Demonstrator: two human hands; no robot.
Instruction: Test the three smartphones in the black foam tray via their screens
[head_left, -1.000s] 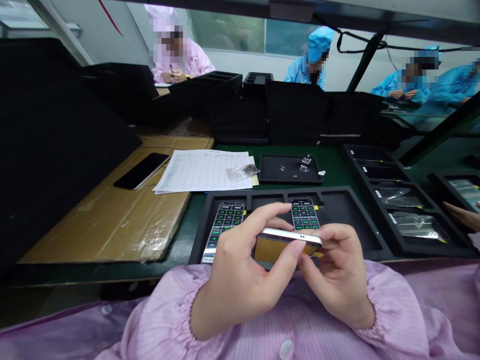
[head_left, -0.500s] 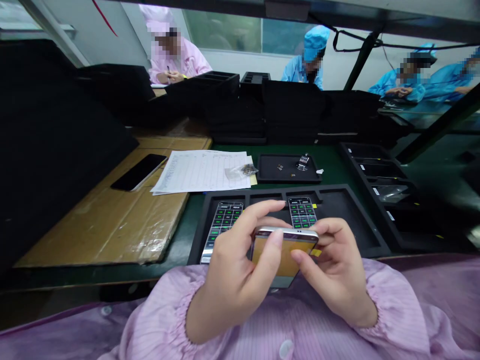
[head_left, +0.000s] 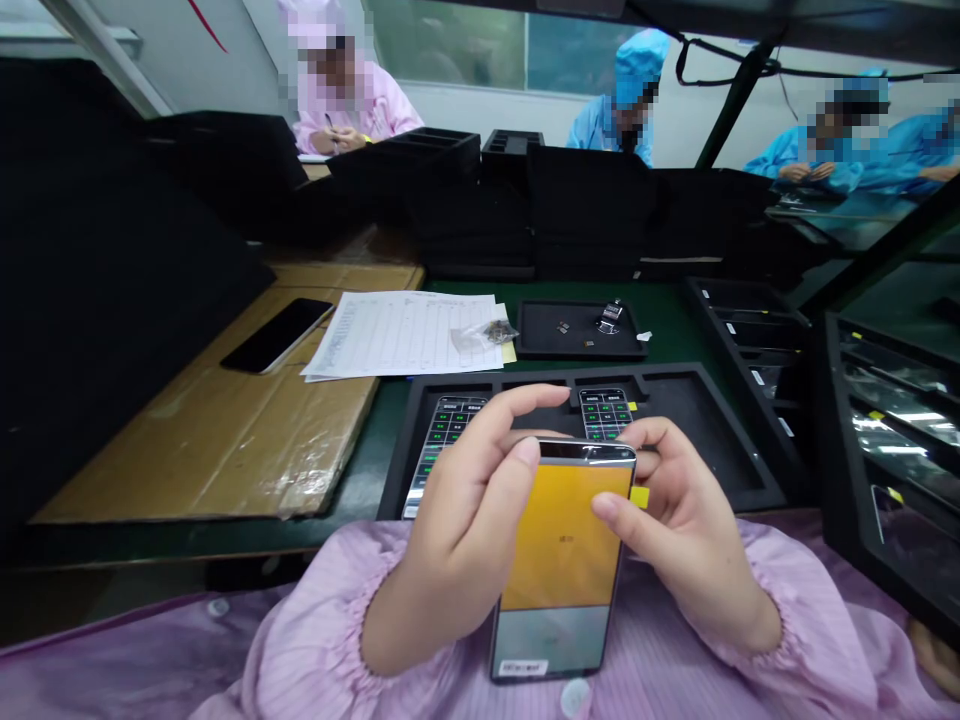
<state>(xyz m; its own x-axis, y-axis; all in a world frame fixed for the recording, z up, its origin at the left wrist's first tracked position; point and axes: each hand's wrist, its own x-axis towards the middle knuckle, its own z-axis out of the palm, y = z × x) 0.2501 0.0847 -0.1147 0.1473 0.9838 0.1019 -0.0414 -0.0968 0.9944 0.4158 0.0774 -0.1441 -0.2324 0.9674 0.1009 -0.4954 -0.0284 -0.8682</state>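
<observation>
A smartphone [head_left: 564,545] with an orange and grey-green screen stands upright in front of my chest, a white label at its lower left and a yellow tab on its right edge. My left hand [head_left: 469,535] grips its upper left side, thumb at the top corner and index finger raised above. My right hand [head_left: 694,545] holds the right edge, thumb over the screen and fingers behind. Just beyond lies a black foam tray [head_left: 705,430]. In it are a left phone [head_left: 442,455] and a middle phone [head_left: 604,412], both showing green-lettered grids and partly hidden by my hands.
Papers [head_left: 397,335] lie behind, beside a dark phone [head_left: 277,335] on cardboard [head_left: 315,460]. A small black tray [head_left: 551,340] holds tiny parts. At right, a tray of phones [head_left: 840,440] is near another person's hand [head_left: 934,655]. Stacked black trays [head_left: 585,220] stand behind.
The phone in my hands has tilted up, so its screen now faces me. A tray of phones has come into view at the right, with another person's hand below it.
</observation>
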